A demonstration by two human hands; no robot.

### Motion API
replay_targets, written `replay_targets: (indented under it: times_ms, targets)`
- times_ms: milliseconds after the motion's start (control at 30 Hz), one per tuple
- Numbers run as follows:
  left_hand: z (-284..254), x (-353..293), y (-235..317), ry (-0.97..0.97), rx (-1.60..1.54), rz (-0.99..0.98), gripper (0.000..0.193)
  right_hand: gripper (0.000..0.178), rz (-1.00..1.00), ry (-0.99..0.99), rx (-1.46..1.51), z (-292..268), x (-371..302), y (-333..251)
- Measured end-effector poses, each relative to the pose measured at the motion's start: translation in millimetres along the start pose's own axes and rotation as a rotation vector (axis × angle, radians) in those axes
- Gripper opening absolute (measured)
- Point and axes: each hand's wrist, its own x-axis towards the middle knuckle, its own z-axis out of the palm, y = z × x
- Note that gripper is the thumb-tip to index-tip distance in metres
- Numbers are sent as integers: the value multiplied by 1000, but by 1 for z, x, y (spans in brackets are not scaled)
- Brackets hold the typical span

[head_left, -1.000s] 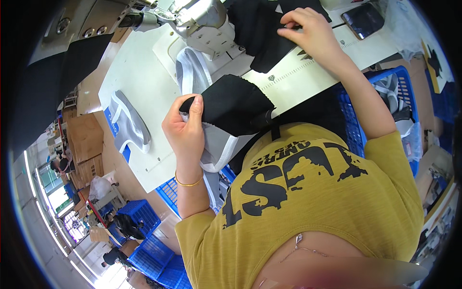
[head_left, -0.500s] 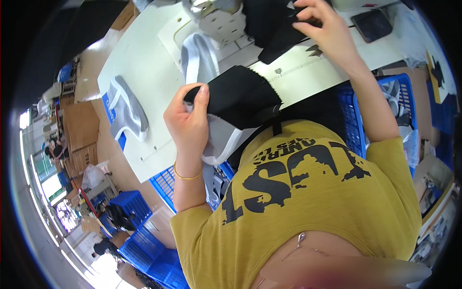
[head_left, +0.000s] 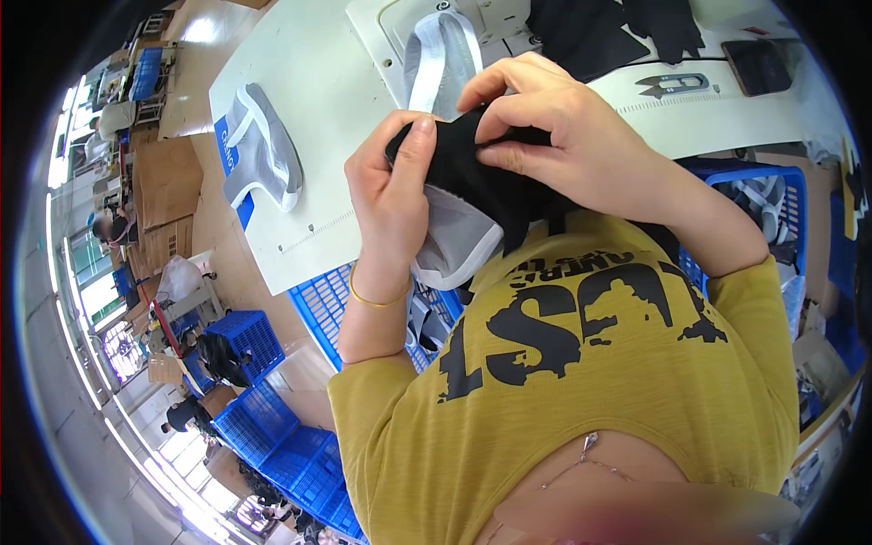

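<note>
My left hand (head_left: 389, 177) is closed, thumb on top, around a black fabric piece (head_left: 451, 168) and a grey mesh shoe upper with white trim (head_left: 460, 238) beneath it. The fingers of my right hand (head_left: 568, 127) pinch black fabric close beside it. Whether that is the same piece or a second one is hidden. Beyond my hands, another grey upper (head_left: 445, 56) lies by the sewing machine's bed plate (head_left: 386, 36). A third upper (head_left: 272, 150) rests at the left of the white table.
Black fabric pieces (head_left: 586, 38), thread snips (head_left: 674, 85) and a dark phone (head_left: 758, 68) lie along the table's far right. Blue baskets with uppers stand below the table, one on the right (head_left: 795, 195), one on the left (head_left: 318, 304). Blue crates (head_left: 250, 341) stand on the floor.
My right hand has come back from the black pieces at the far right to the fabric by my left hand. The snips it partly covered now show. The view has shifted slightly.
</note>
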Motion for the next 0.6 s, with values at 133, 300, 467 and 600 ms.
replay_targets:
  times_ms: [133, 300, 467, 600]
  targets:
    - [-2, -1, -1, -40, -212, -127, 23, 19, 106, -74, 5, -3, 5, 4]
    - [-1, -2, -3, -30, -307, -157, 23, 20, 152, -85, 11, -3, 7, 0]
    - [-2, -2, -2, -8, -338, -171, 22, 21, 162, -111, 0, -4, 9, -1]
    - [-2, -2, 2, -24, -340, -179, 16, 22, 154, -113, -23, -6, 11, 0]
